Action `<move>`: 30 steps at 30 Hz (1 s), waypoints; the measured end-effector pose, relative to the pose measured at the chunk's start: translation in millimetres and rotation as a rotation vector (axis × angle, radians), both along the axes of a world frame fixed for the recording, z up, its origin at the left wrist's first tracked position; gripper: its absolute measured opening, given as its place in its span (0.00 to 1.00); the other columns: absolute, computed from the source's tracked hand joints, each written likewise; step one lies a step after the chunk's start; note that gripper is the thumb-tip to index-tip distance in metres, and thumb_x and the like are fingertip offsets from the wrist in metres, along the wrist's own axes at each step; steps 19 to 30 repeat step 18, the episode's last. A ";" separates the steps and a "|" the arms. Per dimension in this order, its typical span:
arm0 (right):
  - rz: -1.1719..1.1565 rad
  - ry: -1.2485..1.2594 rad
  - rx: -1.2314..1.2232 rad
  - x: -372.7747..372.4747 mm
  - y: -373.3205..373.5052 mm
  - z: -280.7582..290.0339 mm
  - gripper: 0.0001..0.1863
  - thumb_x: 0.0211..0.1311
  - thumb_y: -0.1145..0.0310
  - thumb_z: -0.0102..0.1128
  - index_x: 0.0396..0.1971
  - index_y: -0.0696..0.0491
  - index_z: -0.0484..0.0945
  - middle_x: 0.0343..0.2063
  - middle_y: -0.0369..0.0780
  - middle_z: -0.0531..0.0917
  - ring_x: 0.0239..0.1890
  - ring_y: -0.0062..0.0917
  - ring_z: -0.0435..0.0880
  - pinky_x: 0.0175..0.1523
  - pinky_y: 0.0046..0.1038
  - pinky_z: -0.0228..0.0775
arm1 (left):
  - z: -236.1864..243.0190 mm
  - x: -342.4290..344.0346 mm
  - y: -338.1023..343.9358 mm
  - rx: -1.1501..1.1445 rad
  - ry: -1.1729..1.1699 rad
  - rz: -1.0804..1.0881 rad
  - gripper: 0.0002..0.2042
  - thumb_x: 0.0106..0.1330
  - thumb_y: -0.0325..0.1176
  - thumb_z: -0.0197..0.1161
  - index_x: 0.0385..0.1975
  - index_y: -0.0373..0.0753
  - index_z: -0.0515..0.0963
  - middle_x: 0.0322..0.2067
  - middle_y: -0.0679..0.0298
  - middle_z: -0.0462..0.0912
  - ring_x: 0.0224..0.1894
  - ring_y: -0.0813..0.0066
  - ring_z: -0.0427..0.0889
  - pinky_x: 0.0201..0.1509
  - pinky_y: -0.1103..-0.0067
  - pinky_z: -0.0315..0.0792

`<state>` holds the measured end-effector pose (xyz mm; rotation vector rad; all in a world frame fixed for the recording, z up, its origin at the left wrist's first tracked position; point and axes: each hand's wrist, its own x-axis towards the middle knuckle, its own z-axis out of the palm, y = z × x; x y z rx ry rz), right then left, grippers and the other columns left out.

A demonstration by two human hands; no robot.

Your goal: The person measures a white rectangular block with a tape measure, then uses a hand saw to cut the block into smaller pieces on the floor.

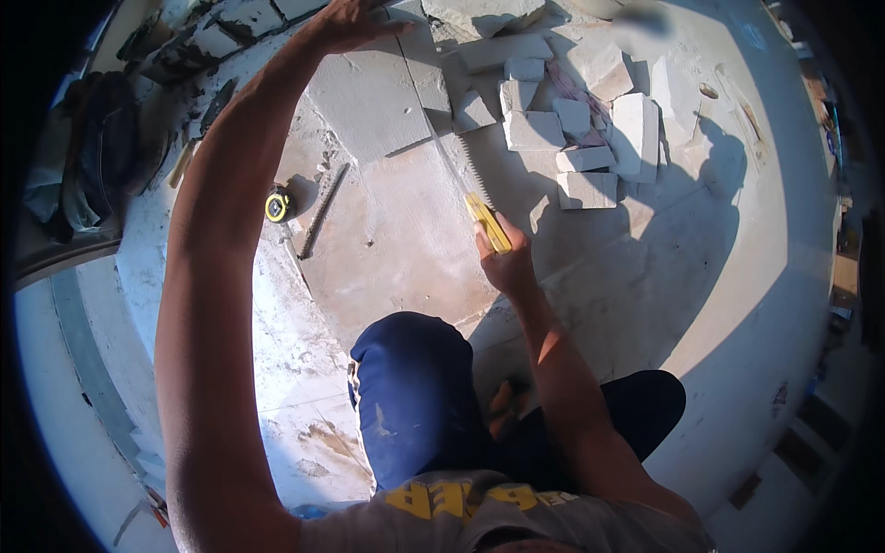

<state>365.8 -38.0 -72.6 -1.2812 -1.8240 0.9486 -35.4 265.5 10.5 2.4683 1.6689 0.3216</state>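
Observation:
My right hand point(507, 256) is wrapped round the yellow handle of a hand saw point(477, 205). The saw's toothed blade runs away from me to the near edge of a pale, flat block point(361, 103), where a dark straight line crosses the block's top. At the far end of the block, my left hand point(355, 23) rests on its surface with a digit stretched out; the upper frame edge cuts off part of this hand. The block lies on a dusty board point(396, 240) in front of my bent knee.
Several cut white block pieces point(533, 131) lie right of the slab, with pinkish cloth point(567, 83) among them. A yellow-and-black tape measure point(277, 205) and a thin dark bar point(324, 212) are on the left. A dark bag point(100, 147) stands at the far left.

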 end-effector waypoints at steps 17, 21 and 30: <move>0.042 -0.028 -0.185 1.2 9.7 -47.7 0.15 0.68 0.72 0.69 0.50 0.65 0.80 0.37 0.54 0.88 0.41 0.46 0.91 0.44 0.34 0.83 | -14.8 28.9 -26.9 0.044 0.018 0.240 0.42 0.63 0.71 0.66 0.67 0.42 0.78 0.61 0.52 0.83 0.64 0.55 0.83 0.69 0.62 0.76; 0.095 0.041 -0.177 -38.4 13.7 -42.6 0.15 0.68 0.72 0.69 0.50 0.65 0.80 0.37 0.54 0.88 0.41 0.46 0.91 0.44 0.34 0.83 | 15.2 -16.0 -39.1 0.059 0.091 0.285 0.42 0.63 0.71 0.66 0.67 0.42 0.78 0.61 0.52 0.83 0.64 0.55 0.83 0.69 0.62 0.76; 0.095 0.041 -0.177 -38.4 13.7 -42.6 0.15 0.68 0.72 0.69 0.50 0.65 0.80 0.37 0.54 0.88 0.41 0.46 0.91 0.44 0.34 0.83 | 15.2 -16.0 -39.1 0.059 0.091 0.285 0.42 0.63 0.71 0.66 0.67 0.42 0.78 0.61 0.52 0.83 0.64 0.55 0.83 0.69 0.62 0.76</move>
